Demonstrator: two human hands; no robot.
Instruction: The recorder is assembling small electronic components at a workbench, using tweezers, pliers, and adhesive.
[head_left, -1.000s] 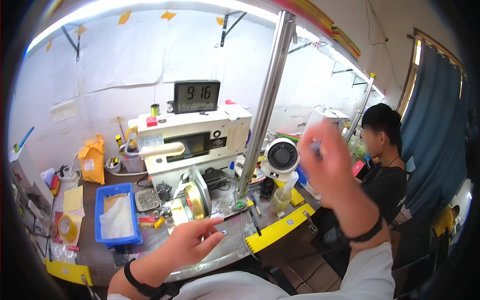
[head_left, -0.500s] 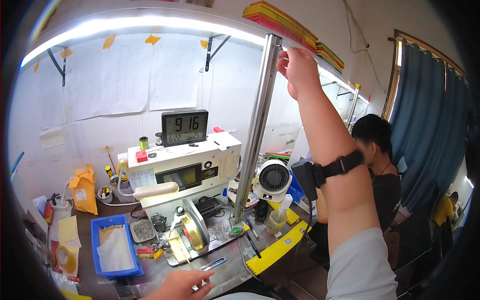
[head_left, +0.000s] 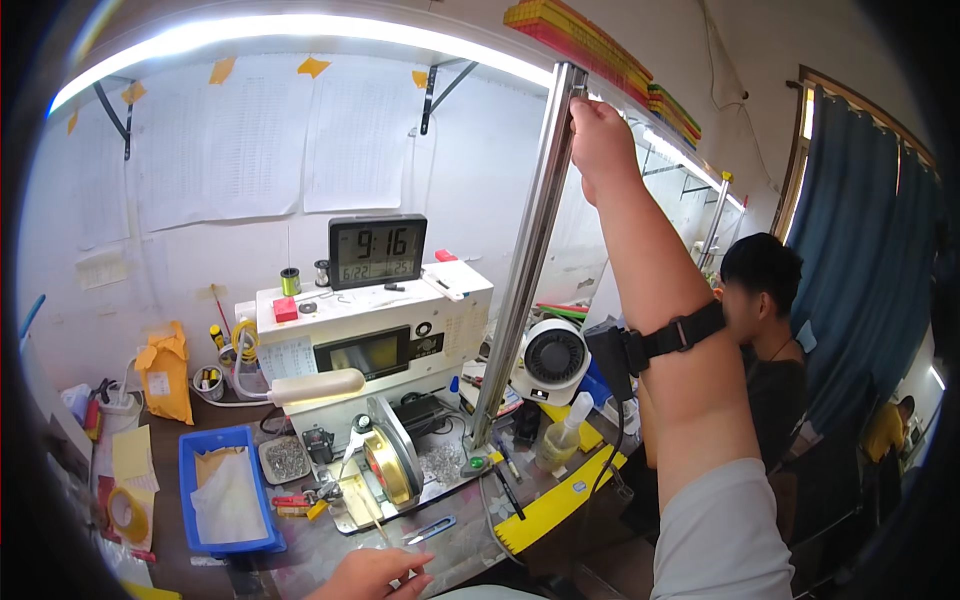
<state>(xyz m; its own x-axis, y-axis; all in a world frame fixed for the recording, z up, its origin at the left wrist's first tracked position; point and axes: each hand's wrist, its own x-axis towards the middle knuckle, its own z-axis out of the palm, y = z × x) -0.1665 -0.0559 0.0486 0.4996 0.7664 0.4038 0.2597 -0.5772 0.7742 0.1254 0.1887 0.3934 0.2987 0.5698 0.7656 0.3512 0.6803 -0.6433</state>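
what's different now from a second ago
The right hand rose from beside the fan, as seen in the picture, to the top of the metal post; its exact grip there is unclear. The left hand drew back toward the person, and the blue tool now shows beyond it. The blue tray and clock stayed put.

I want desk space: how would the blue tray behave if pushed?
The blue tray would probably slide rather than tip, being wide and low. Its straight walls suggest fairly stiff plastic. The thin white sheet inside looks loose and may shift.
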